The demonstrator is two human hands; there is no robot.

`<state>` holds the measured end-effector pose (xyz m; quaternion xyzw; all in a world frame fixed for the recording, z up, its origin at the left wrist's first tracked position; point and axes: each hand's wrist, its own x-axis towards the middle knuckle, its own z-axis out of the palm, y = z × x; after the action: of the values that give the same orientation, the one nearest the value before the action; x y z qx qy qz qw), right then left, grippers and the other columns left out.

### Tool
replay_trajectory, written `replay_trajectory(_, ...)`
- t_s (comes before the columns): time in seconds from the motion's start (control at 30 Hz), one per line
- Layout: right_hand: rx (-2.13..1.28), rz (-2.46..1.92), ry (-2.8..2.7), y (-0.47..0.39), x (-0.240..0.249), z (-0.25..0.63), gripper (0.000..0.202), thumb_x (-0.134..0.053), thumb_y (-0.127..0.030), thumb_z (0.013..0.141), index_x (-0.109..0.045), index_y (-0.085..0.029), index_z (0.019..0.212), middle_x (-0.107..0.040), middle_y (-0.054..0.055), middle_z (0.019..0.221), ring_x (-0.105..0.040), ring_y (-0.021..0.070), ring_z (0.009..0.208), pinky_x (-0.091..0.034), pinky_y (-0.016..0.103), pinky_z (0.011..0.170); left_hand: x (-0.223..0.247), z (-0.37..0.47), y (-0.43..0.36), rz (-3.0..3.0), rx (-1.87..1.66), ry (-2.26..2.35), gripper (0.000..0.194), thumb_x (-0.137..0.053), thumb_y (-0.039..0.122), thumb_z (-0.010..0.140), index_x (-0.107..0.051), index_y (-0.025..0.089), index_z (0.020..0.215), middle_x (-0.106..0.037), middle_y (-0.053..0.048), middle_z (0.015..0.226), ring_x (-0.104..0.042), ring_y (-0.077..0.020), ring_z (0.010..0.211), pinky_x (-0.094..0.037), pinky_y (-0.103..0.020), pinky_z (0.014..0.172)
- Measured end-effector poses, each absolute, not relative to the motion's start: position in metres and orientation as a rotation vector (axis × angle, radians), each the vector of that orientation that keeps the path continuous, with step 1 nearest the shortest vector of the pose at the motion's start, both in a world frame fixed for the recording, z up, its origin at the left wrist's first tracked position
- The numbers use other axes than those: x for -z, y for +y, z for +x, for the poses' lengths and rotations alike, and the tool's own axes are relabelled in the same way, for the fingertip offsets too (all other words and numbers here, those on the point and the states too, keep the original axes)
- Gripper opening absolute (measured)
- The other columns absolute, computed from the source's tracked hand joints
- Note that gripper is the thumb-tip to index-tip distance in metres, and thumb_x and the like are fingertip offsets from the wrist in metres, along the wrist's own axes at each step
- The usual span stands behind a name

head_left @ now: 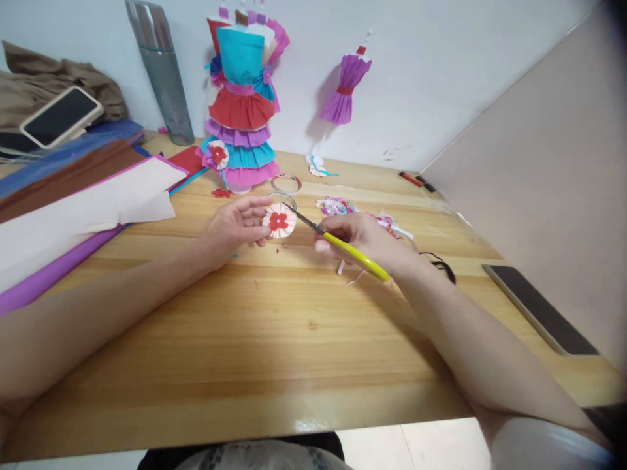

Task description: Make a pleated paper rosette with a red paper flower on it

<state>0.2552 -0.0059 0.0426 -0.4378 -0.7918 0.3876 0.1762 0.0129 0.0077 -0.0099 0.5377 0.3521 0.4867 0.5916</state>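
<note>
Scissors (355, 256) tip at rosette's (279, 220) upper right edge; a slip could nick the pleats or left fingertips (262, 232). Left hand (234, 225) pinches rosette's left side, above surface (245, 326) center, palm inward. Right hand (365, 238), at rosette's four o'clock, grips scissors, blades aimed toward ten.

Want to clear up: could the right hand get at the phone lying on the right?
Probably yes, once the right hand puts down the scissors; nothing lies on the phone.
</note>
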Motion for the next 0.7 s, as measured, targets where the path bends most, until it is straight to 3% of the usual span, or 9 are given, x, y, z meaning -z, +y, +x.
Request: replay_trajectory(0.7, -1.139, -1.310, -2.209, -0.0082, -0.0435, 0.2543, 0.045, -0.070, -0.054, 0.076, -0.044, -0.021, 0.062, -0.033, -0.005, 0.054, -0.029, 0.0076, 0.045, -0.018, 0.024, 0.040, 0.0070, 0.0114, 0.0084, 1.237, -1.110, 0.831, 0.053, -0.078, 0.014, 0.063, -0.059, 0.014, 0.113, -0.069, 0.001, 0.074, -0.063, -0.0101, 0.057, -0.050, -0.022, 0.052)
